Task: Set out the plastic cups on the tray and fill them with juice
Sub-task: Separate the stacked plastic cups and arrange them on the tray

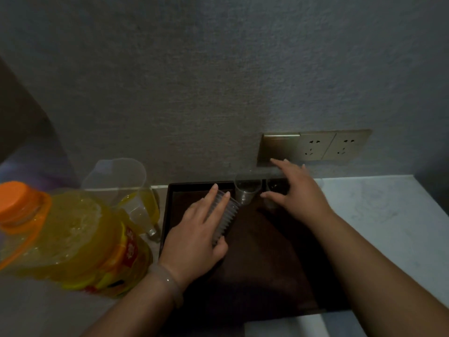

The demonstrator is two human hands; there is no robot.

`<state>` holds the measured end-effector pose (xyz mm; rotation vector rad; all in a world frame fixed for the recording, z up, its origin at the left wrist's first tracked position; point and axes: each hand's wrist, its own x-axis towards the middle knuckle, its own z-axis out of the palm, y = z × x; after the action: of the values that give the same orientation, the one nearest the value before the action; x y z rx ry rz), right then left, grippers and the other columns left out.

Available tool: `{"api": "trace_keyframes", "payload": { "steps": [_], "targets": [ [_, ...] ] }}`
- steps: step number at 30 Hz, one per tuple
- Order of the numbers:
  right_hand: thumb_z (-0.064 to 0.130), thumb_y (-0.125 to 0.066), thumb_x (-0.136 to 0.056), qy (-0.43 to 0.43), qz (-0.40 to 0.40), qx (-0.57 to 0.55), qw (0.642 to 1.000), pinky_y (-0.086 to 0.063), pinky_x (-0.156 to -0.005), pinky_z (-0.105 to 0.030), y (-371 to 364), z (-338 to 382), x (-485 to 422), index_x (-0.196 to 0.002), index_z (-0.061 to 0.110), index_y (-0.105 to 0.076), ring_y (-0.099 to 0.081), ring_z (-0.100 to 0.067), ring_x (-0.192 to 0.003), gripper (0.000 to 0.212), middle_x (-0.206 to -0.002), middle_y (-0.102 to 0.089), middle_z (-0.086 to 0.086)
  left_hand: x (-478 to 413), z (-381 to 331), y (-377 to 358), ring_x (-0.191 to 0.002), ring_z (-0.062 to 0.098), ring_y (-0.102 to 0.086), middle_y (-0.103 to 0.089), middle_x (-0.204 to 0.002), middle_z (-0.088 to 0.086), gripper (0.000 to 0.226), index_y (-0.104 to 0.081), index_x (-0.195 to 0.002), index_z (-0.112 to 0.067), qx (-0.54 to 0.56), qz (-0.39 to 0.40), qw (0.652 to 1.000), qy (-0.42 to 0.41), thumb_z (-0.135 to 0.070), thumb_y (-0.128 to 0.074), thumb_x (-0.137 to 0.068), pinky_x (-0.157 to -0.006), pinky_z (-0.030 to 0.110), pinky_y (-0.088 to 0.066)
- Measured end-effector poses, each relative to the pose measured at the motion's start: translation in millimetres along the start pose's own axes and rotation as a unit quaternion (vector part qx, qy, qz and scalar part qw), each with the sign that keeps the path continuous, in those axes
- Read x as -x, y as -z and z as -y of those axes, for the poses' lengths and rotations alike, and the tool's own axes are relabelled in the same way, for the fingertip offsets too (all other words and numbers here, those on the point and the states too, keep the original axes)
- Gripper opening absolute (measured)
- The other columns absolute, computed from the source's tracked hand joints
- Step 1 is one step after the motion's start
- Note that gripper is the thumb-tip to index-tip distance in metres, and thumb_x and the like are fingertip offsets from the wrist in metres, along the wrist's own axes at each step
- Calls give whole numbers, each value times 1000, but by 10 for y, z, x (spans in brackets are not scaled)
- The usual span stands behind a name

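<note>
A dark brown tray [279,276] lies on the counter against the wall. My left hand [194,234] holds a stack of clear ribbed plastic cups [224,217] tilted on its side over the tray's left part. One clear cup [246,192] stands upright at the tray's back edge. A second cup [275,186] stands to its right, partly hidden under my right hand [296,190], which hovers over it with fingers spread. A large bottle of yellow juice with an orange cap [63,237] stands at the left.
A clear plastic jug [128,190] holding some yellow juice stands between the bottle and the tray. Gold wall sockets [315,147] sit just above the tray's back right corner. Pale marble counter [379,215] extends to the right.
</note>
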<state>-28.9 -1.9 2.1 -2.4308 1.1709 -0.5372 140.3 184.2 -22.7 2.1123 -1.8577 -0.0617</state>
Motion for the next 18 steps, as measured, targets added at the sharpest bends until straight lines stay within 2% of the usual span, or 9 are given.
{"api": "trace_keyframes", "payload": {
  "steps": [3,5,8,12,18],
  "targets": [
    [44,-77,-74,-51,9,39,998,-30,-114,-50,130,-118,51,-144,32,-34,-31,-27,-139,83,-147,-43,-3,-17,-2,-25,-135,20,-34,1,-160,-8,85,0,-149,-38,3,-3,1000,2,-48,-45,-78,-67,26,-56],
    [43,-78,-73,-52,38,65,996,-31,-112,-49,140,-136,49,-144,30,-34,-34,-26,-136,84,-144,-46,-3,-28,-17,-31,-132,21,-39,-5,-160,-6,85,-6,-150,-36,1,-4,1000,0,-46,-48,-76,-64,25,-56],
    [40,-76,-76,-49,66,85,993,-23,-117,-46,125,-123,12,-144,28,-35,-33,-23,-136,80,-144,-46,-2,-35,-42,-30,-130,21,-42,-9,-160,-5,87,-10,-150,-34,-1,-4,1000,-1,-44,-54,-75,-61,23,-55],
    [39,-74,-79,-30,70,107,991,3,-120,-45,95,-155,-90,-140,29,-38,-42,-18,-132,71,-139,-52,-1,-14,-53,-36,-131,22,-40,-6,-160,-5,88,-8,-150,-35,-3,-3,1000,4,-43,-56,-77,-64,24,-56],
    [40,-74,-78,-18,52,94,994,10,-117,-43,37,-192,-169,-138,28,-41,-45,-16,-131,70,-138,-54,1,32,-42,-35,-133,20,-36,1,-160,-6,87,-1,-150,-36,-9,-2,1000,7,-45,-52,-80,-65,27,-57]
  ]
}}
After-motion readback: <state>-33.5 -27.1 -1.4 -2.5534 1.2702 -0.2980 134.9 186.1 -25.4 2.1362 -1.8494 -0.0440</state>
